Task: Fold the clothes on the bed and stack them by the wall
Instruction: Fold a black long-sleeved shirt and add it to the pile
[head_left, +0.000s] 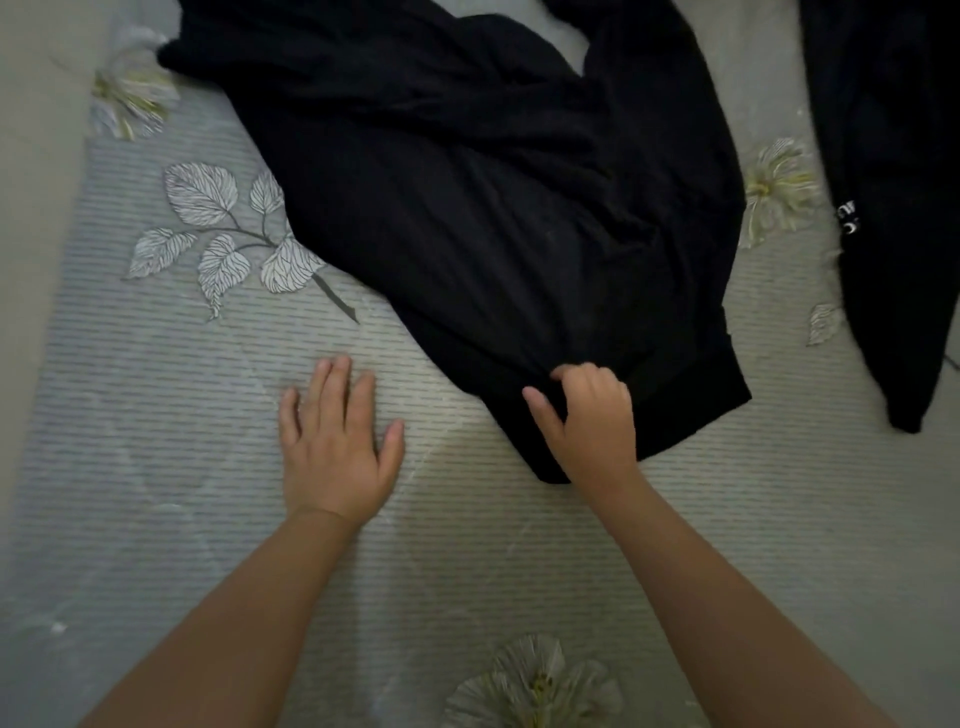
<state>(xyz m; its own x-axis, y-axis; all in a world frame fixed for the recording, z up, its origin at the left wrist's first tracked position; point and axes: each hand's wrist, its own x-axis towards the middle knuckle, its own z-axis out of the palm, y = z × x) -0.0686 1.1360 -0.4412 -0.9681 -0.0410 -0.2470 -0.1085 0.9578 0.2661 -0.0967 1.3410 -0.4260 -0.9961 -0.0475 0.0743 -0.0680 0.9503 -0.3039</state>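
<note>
black garment (483, 208) hem bunched in right hand (592, 421), left hand (337, 447) flat beside

Two black garments (493, 208) (893, 208), two hands (337, 447) (592, 421), one patterned bed (156, 415).

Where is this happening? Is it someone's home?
Most likely a bedroom at home: a bed sheet printed with leaves and flowers, a black garment spread on it, and a plain wall along the left.

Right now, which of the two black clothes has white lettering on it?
The black garment at the right edge carries the white lettering. The big black garment in the middle, pinched by the right hand, is plain.
</note>
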